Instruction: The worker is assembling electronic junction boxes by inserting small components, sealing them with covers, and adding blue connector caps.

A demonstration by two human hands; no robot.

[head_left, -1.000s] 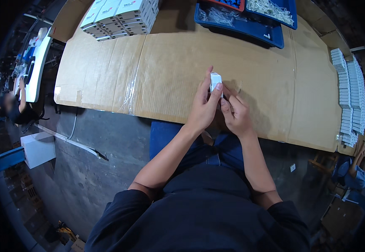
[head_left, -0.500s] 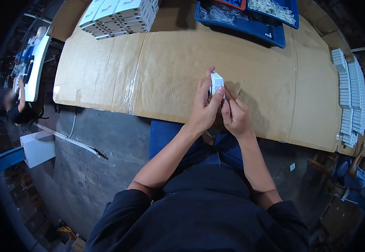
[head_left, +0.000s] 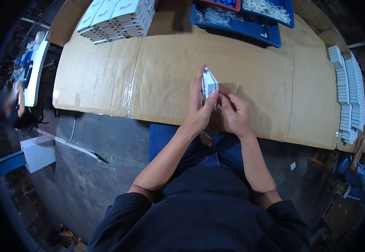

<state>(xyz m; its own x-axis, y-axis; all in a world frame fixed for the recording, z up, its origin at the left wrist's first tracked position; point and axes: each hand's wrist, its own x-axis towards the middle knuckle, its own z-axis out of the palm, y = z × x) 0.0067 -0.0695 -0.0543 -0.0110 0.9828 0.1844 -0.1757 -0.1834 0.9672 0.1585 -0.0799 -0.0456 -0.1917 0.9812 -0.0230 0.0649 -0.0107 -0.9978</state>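
Above the near middle of the cardboard-covered table, my left hand is closed round a small white plastic housing, its thumb across the lower end. The housing is boxy with slanted edges and stands tilted upward between thumb and fingers. Close against its lower right side is my right hand, thumb and fingers drawn together in a pinch. Whatever these fingertips hold is too small or too hidden to make out.
Stacked white boxes stand at the back left. Blue trays at the back hold clear bags and pale small parts; a red tray holds blue pieces. Rows of white pieces line the right edge. People work at both sides.
Both hands stay together at the housing. My left hand has shifted slightly left with it, and my right fingertips have closed in at its lower end.
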